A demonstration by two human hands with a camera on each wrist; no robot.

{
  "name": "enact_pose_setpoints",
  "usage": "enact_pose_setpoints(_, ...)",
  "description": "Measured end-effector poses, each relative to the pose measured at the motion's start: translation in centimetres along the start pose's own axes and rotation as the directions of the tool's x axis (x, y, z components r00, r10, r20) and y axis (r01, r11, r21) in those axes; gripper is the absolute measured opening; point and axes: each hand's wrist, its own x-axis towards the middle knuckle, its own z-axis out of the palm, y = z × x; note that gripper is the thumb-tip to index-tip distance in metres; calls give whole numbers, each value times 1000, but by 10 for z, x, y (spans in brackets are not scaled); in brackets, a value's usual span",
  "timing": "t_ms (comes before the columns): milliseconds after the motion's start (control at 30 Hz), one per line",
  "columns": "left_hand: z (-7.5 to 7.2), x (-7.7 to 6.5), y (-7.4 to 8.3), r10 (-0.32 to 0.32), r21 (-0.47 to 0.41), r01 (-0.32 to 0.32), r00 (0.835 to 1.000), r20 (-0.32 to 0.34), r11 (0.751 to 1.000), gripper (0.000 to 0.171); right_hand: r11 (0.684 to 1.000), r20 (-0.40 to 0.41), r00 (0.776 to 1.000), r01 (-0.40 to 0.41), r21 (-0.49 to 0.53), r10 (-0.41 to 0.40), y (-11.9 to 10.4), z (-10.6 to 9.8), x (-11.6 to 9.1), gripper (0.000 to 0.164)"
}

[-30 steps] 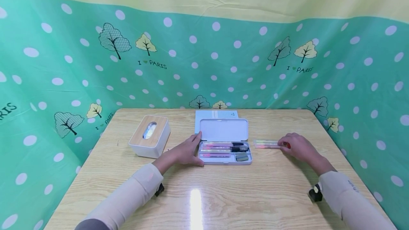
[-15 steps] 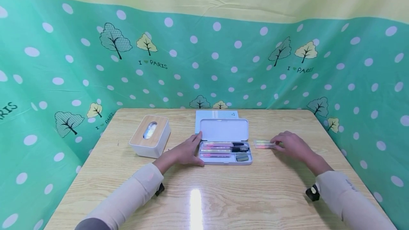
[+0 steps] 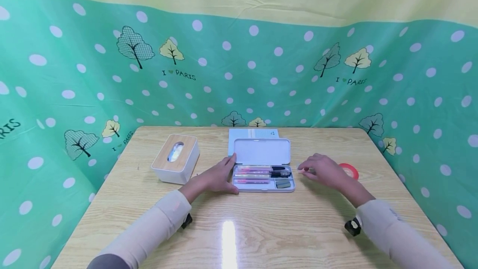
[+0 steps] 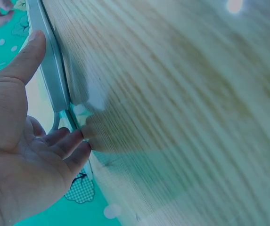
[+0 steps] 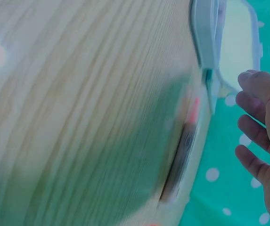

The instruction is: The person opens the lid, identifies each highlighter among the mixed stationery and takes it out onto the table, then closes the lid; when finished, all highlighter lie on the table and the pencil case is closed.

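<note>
The left hand [image 3: 218, 177] is spread and ungripping at the left end of the case [image 3: 261, 191], its thumb at the near corner and its fingers at the far one. The case sits between the two hands, its lid [image 3: 261, 152] raised on the far side. Pens [image 3: 254, 175] lie side by side in it, with a grey block [image 3: 282, 184] in the compartment toward the right hand [image 3: 325, 172].

That hand is over the tabletop [image 3: 280, 227] just beyond the right end of the case, fingers bent and pointing toward it. A loose pen [image 5: 182, 153] with a pink end lies beneath it; the pen is blurred in the right wrist view and mostly covered from above, so I cannot tell whether thumb and forefinger pinch anything.

A roll of red tape [image 3: 355, 171] lies just to the right of the right hand. A light blue book [image 3: 231, 142] lies beyond the left hand, partly behind the lid. To that hand's left stands a tissue box [image 3: 168, 175].
</note>
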Motion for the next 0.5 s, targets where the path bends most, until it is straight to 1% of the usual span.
enact_pose_setpoints(167, 0, 1, 0, -11, 5, 11, 1000, 5, 1000, 129, 999, -7, 999, 32, 12, -32, -14, 3, 10, 19)
enact_pose_setpoints(267, 1, 2, -2, -9, 8, 9, 1000, 2, 1000, 129, 998, -2, 998, 68, 4, -68, -22, 6, 16, 20)
enact_pose_setpoints(367, 2, 3, -3, -5, 13, 5, 1000, 2, 1000, 130, 995, 12, 995, 96, -5, -96, -32, 9, 22, 19)
enact_pose_setpoints(500, 2, 4, -3, -6, 13, 6, 1000, 6, 1000, 129, 993, 33, 992, 119, 8, -119, -44, 14, 28, 19)
